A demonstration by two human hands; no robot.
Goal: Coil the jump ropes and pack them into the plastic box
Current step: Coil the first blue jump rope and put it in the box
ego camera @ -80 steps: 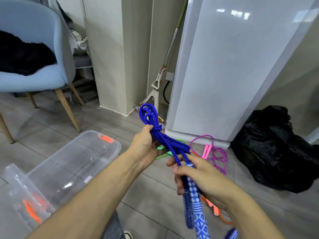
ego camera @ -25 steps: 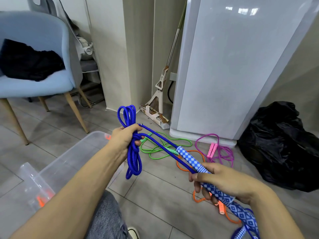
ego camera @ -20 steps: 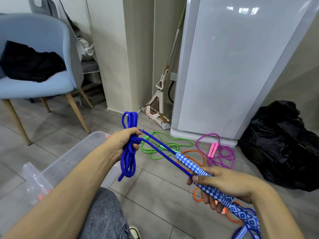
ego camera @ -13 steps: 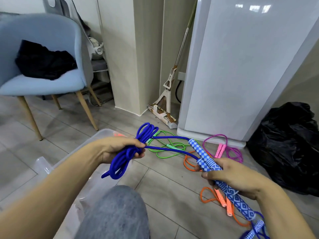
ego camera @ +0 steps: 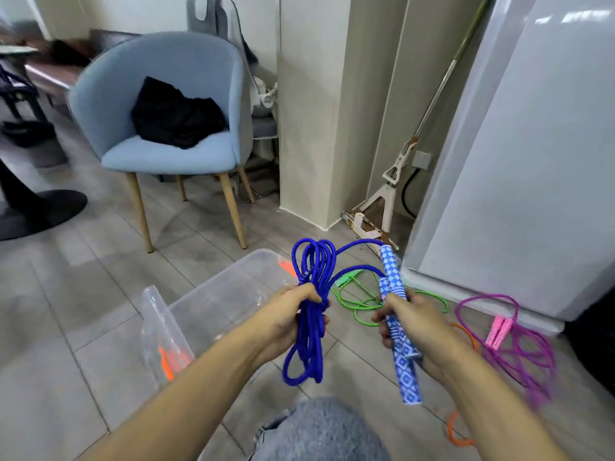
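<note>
Head view shows your left hand gripping the coiled blue jump rope and your right hand clasping its patterned handles, above the floor beside the clear plastic box.

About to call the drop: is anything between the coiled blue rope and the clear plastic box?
Nothing visible blocks it. The coiled blue jump rope hangs from the left hand beside the open clear plastic box. The right hand grips its blue-and-white patterned handles, and the box's lid leans at the near end.
</note>
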